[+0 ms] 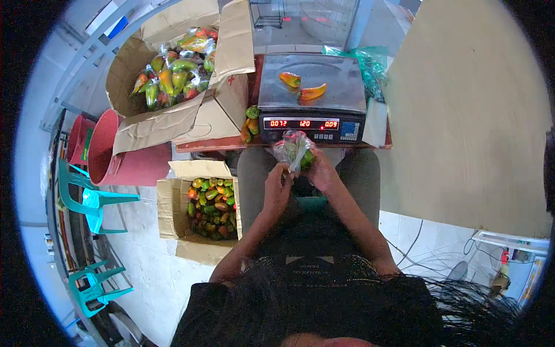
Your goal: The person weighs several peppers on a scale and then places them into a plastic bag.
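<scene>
In front of the scale, both hands are at a clear plastic bag (292,149) with a green pepper (306,160) showing at its right side. The fingers of my left hand (277,186) pinch the bag's lower left part. My right hand (324,173) is closed around its right side, beside the green pepper. Beyond the hands stands a digital scale (272,95) with a lit red display. Two orange-red peppers, an upper one (290,79) and a lower one (313,92), lie on its metal pan.
Several loose peppers (252,126) lie left of the scale. A large cardboard box (225,98) holds bagged peppers; a smaller box (167,202) on the floor holds loose ones. Green plastic bags (373,63) lie behind right. A wooden panel (462,127) fills the right side; teal chairs (95,202) stand left.
</scene>
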Motion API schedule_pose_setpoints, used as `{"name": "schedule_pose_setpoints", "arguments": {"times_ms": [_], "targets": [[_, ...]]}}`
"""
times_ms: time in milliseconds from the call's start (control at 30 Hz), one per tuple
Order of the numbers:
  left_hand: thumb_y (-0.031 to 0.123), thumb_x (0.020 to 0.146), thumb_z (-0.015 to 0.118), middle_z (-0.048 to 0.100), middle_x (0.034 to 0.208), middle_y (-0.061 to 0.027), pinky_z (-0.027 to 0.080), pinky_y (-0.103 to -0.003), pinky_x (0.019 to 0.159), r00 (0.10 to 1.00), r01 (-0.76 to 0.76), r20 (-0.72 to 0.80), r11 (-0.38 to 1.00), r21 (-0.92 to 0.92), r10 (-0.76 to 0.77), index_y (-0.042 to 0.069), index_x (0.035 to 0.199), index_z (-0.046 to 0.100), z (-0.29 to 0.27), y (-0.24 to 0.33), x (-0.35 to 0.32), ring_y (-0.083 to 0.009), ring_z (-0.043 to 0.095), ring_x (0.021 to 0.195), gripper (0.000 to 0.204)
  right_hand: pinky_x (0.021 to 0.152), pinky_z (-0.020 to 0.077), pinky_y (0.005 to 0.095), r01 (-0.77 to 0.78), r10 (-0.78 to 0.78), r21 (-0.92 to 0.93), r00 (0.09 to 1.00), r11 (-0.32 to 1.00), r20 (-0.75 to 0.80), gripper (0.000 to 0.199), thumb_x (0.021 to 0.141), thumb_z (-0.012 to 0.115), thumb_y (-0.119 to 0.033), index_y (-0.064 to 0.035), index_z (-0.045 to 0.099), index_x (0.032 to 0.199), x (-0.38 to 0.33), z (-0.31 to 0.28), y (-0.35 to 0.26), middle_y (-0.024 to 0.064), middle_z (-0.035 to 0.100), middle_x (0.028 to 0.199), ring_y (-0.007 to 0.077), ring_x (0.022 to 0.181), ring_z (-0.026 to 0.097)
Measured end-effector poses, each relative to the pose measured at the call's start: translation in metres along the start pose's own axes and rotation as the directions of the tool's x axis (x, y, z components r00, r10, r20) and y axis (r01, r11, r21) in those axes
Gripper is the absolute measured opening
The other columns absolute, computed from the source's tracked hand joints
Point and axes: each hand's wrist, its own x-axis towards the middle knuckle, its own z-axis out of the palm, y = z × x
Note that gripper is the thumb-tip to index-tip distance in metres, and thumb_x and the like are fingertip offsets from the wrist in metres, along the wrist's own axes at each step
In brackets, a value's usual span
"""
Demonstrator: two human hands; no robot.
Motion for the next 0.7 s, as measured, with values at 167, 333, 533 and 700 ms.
{"name": "schedule_pose_setpoints", "arguments": {"times_ms": [167, 333, 533, 700], "targets": [[0.01, 0.083, 0.048, 0.051, 0.074, -0.007, 0.04, -0.028, 0.064, 0.997, 0.077, -0.011, 0.975, -0.211, -0.081, 0.003, 0.09, 0.047, -0.005, 0.019, 0.005, -0.0141, 0.049, 0.069, 0.01, 0.088, 0.0372, 0.0345, 0.01, -0.008, -0.46, 1.0, 0.888, 0.006, 0.045, 0.075, 0.056, -0.035, -0.0105, 0.051, 0.112, 0.005, -0.02, 0.01, 0.0098, 0.049, 0.116, 0.0197, 0.106, 0.046], [0.009, 0.082, 0.05, 0.051, 0.074, -0.0078, 0.041, -0.029, 0.063, 0.995, 0.069, -0.056, 0.976, -0.206, -0.082, 0.003, 0.09, 0.048, -0.001, 0.024, 0.009, -0.014, 0.05, 0.069, 0.011, 0.08, 0.0416, 0.0376, 0.087, -0.328, -0.969, 0.931, -0.229, 0.162, 0.043, 0.072, 0.058, -0.038, -0.0078, 0.057, 0.102, 0.005, -0.015, 0.013, 0.0173, 0.057, 0.089, 0.0292, 0.09, 0.053], [0.009, 0.081, 0.051, 0.051, 0.071, -0.0076, 0.041, -0.029, 0.06, 0.997, 0.036, 0.066, 0.999, -0.029, -0.034, 0.001, 0.088, 0.048, 0.01, 0.029, 0.001, -0.0151, 0.05, 0.064, 0.011, 0.08, 0.0428, 0.0388, 0.09, -0.013, -0.782, 0.992, -0.616, 0.125, 0.037, 0.073, 0.059, -0.033, -0.0032, 0.055, 0.095, 0.009, -0.029, 0.018, 0.0173, 0.057, 0.092, 0.0343, 0.091, 0.052], [0.009, 0.081, 0.05, 0.049, 0.069, -0.0054, 0.041, -0.027, 0.058, 0.979, 0.196, -0.021, 0.967, -0.164, -0.202, 0.001, 0.084, 0.047, 0.015, 0.021, 0.004, -0.0118, 0.047, 0.062, 0.009, 0.081, 0.043, 0.0385, -0.021, 0.005, -0.917, 1.0, -0.399, -0.025, 0.037, 0.076, 0.057, -0.029, -0.0022, 0.052, 0.101, -0.011, -0.02, 0.021, 0.0192, 0.055, 0.095, 0.0337, 0.095, 0.051]]}}
